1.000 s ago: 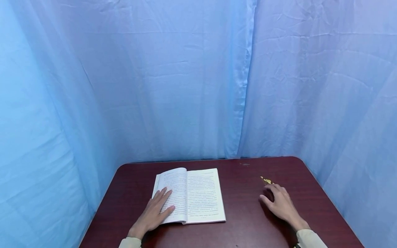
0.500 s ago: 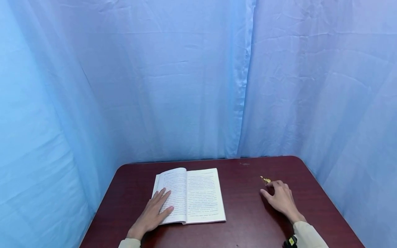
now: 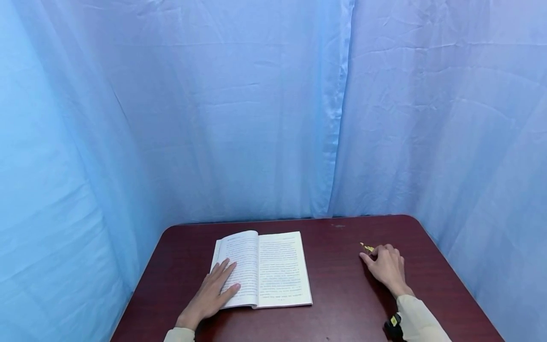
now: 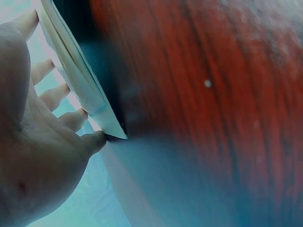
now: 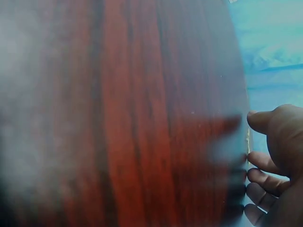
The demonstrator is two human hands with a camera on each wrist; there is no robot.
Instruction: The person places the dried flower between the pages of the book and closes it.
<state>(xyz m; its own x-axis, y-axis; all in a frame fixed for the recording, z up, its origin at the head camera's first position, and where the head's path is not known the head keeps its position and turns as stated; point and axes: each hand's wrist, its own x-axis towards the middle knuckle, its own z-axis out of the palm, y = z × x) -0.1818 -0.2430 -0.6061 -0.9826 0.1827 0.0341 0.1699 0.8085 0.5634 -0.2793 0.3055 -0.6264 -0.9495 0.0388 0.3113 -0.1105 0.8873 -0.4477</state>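
An open book (image 3: 279, 270) with printed pages lies on the table. My left hand (image 3: 211, 289) rests on its left page, fingers straight and spread; in the left wrist view the fingers (image 4: 54, 97) lie along the book's edge (image 4: 78, 66). To the right, my right hand (image 3: 388, 268) is low over the table beside a small, thin, gold-coloured openwork piece (image 3: 366, 247). Its thumb and index finger stand apart at the near side of this piece, and the hand hides part of it. In the right wrist view the right hand's fingertips (image 5: 255, 172) are right at the tabletop.
The dark red wood-grain table (image 3: 337, 289) has rounded far corners. Blue curtains (image 3: 256, 118) hang behind it and along both sides. A black band with a yellow patch (image 3: 393, 321) shows at the right sleeve (image 3: 419, 318).
My right hand has shifted forward and turned slightly, and its thumb has come closer to the gold piece. More of the wrist band shows. The left hand and book stay put.
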